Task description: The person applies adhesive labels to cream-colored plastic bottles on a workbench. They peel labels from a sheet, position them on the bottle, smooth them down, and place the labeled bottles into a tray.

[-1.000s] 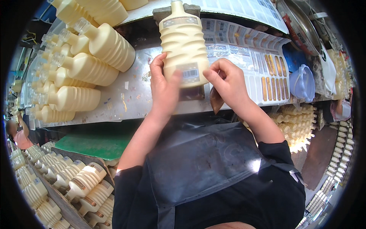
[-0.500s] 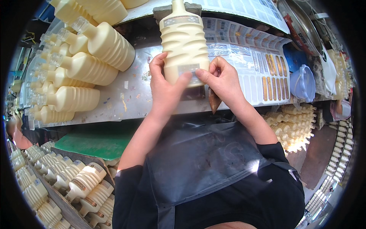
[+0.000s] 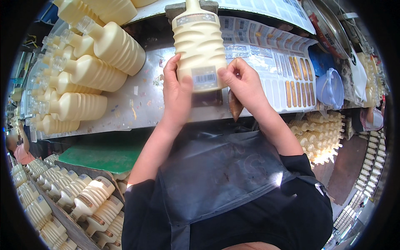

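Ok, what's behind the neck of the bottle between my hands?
Behind the bottle, at its neck, a grey block shows on either side; its middle is covered.

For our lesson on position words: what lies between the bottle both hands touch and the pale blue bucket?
In the head view, the right hand and label sheets lie between the bottle and the pale blue bucket.
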Available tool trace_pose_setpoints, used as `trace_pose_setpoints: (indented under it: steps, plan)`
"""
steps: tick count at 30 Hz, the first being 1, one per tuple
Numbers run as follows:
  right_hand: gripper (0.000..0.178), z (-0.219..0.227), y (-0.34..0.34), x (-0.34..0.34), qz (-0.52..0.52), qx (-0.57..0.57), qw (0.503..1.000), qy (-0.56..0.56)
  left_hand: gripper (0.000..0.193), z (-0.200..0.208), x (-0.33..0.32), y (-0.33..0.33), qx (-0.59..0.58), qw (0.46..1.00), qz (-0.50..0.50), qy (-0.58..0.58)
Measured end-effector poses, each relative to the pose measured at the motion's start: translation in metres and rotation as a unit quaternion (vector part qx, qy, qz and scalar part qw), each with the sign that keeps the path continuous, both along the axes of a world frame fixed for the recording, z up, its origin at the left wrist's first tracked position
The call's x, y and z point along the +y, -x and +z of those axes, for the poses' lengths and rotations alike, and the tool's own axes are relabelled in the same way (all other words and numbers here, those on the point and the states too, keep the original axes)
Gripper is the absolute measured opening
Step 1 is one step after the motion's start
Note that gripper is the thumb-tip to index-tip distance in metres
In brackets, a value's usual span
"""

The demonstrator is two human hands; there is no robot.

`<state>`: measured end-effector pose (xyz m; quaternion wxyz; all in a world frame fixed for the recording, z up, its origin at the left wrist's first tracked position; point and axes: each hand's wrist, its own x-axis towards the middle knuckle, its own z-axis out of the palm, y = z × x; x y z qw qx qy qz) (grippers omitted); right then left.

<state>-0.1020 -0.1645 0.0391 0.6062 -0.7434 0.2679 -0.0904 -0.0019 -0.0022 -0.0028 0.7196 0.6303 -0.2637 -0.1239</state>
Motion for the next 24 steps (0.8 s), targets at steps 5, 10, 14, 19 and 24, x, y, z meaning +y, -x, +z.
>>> trace_pose_setpoints:
  steps: [5, 10, 14, 19, 24]
  plan:
    - [0.036, -0.0028, 0.0010, 0.0027, 0.010, -0.015, 0.996, 0.089, 0.069, -0.0087, 0.0006, -0.0001, -0.089, 0.992, 0.028, -0.079]
    - [0.043, -0.0027, 0.0001, 0.0036, -0.009, -0.010, 0.998, 0.053, 0.070, -0.0065, -0.0042, 0.0008, -0.010, 1.000, 0.002, 0.018]
    - [0.046, -0.0011, -0.0009, 0.0089, -0.014, 0.010, 0.987, 0.158, 0.069, -0.0013, -0.0046, 0.0041, -0.032, 0.998, 0.024, -0.041]
    - [0.047, -0.0006, -0.0018, 0.0086, -0.015, 0.006, 0.988, 0.155, 0.071, -0.0003, -0.0044, 0.0023, -0.032, 0.998, 0.020, -0.041]
    - [0.047, -0.0015, -0.0014, 0.0091, -0.018, 0.011, 0.987, 0.158, 0.072, -0.0023, -0.0043, 0.0015, -0.035, 0.999, 0.021, -0.035]
